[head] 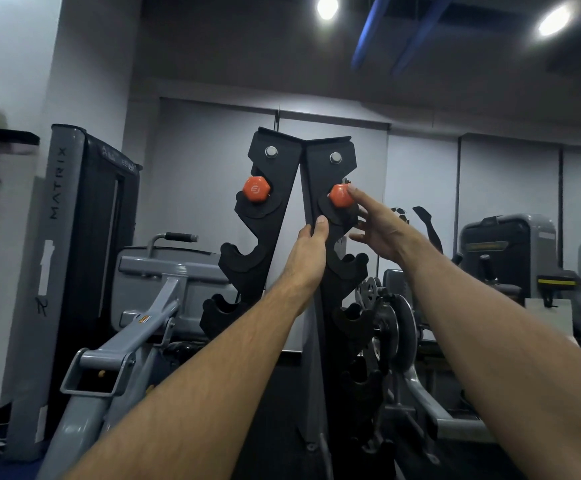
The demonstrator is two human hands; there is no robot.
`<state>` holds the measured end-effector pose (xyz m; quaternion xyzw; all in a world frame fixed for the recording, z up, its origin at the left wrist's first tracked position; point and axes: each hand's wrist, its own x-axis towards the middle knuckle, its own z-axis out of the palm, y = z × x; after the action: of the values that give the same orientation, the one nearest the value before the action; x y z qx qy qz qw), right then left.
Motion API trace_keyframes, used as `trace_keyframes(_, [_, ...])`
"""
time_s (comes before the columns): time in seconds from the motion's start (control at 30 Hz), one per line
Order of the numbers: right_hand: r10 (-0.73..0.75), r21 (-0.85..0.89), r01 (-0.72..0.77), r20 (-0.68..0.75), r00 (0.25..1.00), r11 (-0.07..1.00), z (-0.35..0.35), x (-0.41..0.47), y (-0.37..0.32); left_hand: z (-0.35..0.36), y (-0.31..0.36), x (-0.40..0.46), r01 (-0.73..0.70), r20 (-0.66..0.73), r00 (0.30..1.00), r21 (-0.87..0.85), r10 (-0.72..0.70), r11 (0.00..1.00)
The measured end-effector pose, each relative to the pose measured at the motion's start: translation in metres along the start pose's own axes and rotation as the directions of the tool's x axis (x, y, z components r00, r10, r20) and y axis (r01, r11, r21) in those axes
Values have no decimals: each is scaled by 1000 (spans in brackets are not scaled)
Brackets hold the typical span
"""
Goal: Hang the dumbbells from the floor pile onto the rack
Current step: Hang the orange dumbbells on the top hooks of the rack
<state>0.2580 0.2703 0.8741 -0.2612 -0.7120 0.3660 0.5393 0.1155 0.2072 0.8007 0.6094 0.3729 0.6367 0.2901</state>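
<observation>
A black upright rack [284, 188] with hooked cradles down both sides stands straight ahead. One orange dumbbell [255, 189] sits in the top left cradle. A second orange dumbbell [339, 195] sits in the top right cradle. My right hand [379, 227] reaches up with fingers spread, its index fingertip touching that right dumbbell's end. My left hand [308, 252] grips the rack's central edge just below the top cradles, thumb on the front face. The cradles lower down hold nothing. The floor pile is out of view.
A grey Matrix weight machine [74, 258] stands at the left with its lever arm [136, 337] reaching toward me. Weight plates [396, 323] and more grey machines [511, 251] fill the right side behind the rack.
</observation>
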Motion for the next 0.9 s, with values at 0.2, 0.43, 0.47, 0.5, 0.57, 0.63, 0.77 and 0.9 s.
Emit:
trace_keyframes(0.2, [-118,-24,116,-85,989,993,10,-20,4,-7,-2,-7,-45,4,999,-31,45,999])
trace_keyframes(0.43, [-232,-181,209,-116,966,961,35,-72,15,-19,-19,-32,-115,-57,992,13,116,993])
trace_keyframes(0.47, [-249,-203,220,-128,960,954,38,-81,19,-22,-26,-36,-128,-69,989,23,129,992])
trace_keyframes(0.5, [-263,-236,227,-138,955,945,42,-91,24,-26,-31,-42,-140,-75,987,29,142,990])
trace_keyframes(0.57, [-284,-320,223,-158,946,921,47,-111,33,-34,-38,-58,-148,-98,984,48,152,988])
trace_keyframes(0.63, [-298,-378,216,-172,939,900,54,-134,44,-42,-45,-79,-162,-102,981,64,168,985])
trace_keyframes(0.77, [-308,-455,212,-148,940,865,72,-185,71,-57,-71,-120,-150,-85,983,112,160,982])
trace_keyframes(0.9, [-231,-457,177,-65,971,872,98,-240,115,-71,-116,-171,-89,-53,994,141,97,986])
